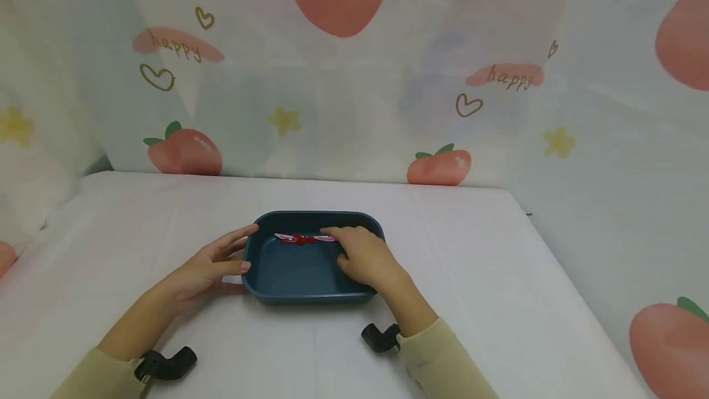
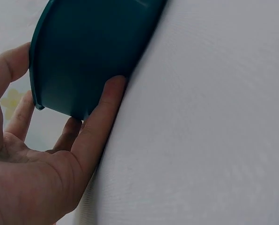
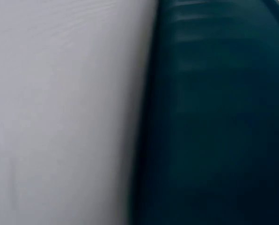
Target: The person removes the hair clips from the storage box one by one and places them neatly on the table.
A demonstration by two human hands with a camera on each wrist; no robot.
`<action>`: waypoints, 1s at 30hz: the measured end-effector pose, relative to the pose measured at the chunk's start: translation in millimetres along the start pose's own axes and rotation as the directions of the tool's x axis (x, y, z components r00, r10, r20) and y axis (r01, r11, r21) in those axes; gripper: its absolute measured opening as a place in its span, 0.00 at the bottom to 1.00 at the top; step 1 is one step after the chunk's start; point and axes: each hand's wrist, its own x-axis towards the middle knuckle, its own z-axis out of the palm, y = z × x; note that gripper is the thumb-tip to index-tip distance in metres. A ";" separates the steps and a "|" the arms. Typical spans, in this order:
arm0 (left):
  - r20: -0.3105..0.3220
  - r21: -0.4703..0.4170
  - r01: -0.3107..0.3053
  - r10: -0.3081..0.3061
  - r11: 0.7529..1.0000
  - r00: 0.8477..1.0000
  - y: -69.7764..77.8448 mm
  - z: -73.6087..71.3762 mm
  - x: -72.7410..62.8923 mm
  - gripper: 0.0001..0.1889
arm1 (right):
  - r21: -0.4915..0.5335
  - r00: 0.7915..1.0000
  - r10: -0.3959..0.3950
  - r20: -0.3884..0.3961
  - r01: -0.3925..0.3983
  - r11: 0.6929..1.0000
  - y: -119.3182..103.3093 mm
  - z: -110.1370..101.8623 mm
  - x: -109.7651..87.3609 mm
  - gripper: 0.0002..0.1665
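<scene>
A dark teal rectangular tray (image 1: pixel 310 299) rests on the white-covered table. Inside it, near the far wall, lies a slim, shiny red item (image 1: pixel 297 239) with pink-and-white striped ends. My left hand (image 1: pixel 202 276) is at the tray's left end, fingers spread, with fingertips at the rim; in the left wrist view its lowest finger (image 2: pixel 99 119) lies along the outer wall near the tabletop. My right hand (image 1: pixel 365 254) reaches over the right side into the tray. Its index finger extends across the item's right end, the thumb apart from it. The other fingers are hidden.
A white cloth covers the table (image 1: pixel 471 276), whose right edge slopes toward the front. Behind it hangs a backdrop (image 1: pixel 354 109) printed with peaches, hearts and stars. Black devices (image 1: pixel 166 365) are strapped at both wrists, over beige sleeves.
</scene>
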 end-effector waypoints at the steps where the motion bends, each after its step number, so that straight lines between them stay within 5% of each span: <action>1: -0.002 0.000 -0.003 0.003 1.000 1.000 0.4 0.2 -0.7 0.37 | -0.021 1.000 0.004 -0.003 -0.004 1.000 -1.5 0.5 -0.1 0.32; 13: 0.005 -0.012 -0.007 0.008 1.000 1.000 -1.8 1.6 -3.1 0.37 | -0.106 1.000 0.002 -0.019 -0.004 0.994 -3.2 7.2 -1.3 0.23; 30: 0.027 0.010 -0.013 0.012 1.000 1.000 0.8 0.1 -3.4 0.36 | -0.015 0.997 0.003 -0.077 -0.004 1.000 -2.0 4.3 0.7 0.18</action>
